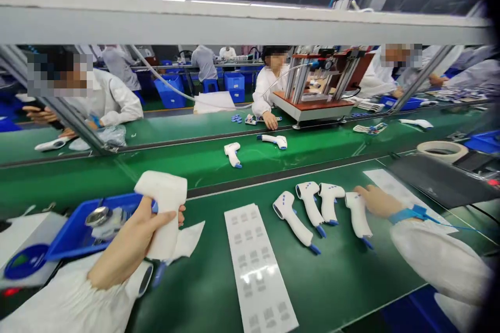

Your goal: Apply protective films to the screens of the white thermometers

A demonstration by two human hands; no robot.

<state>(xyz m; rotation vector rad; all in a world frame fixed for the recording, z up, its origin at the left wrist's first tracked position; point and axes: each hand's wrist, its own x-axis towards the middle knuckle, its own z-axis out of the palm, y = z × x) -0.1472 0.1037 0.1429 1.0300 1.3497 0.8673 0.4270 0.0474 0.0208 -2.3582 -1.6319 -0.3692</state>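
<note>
A long white beam (250, 26) runs across the top. Past the bright green belt (187, 156) stands a machine with a flat red-brown base and shiny silver posts (308, 103). A person in a white coat (261, 83) is near it. Far back are two blue plastic bins (234, 88) and a small blue stool (210, 85). A fat cream tape roll (441, 158) lies near a flat black board (433, 179).

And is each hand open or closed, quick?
Left hand: closed around a white plastic gun-shaped device.
Right hand: touching a second white plastic gun-shaped device; can't tell if closed.
</note>
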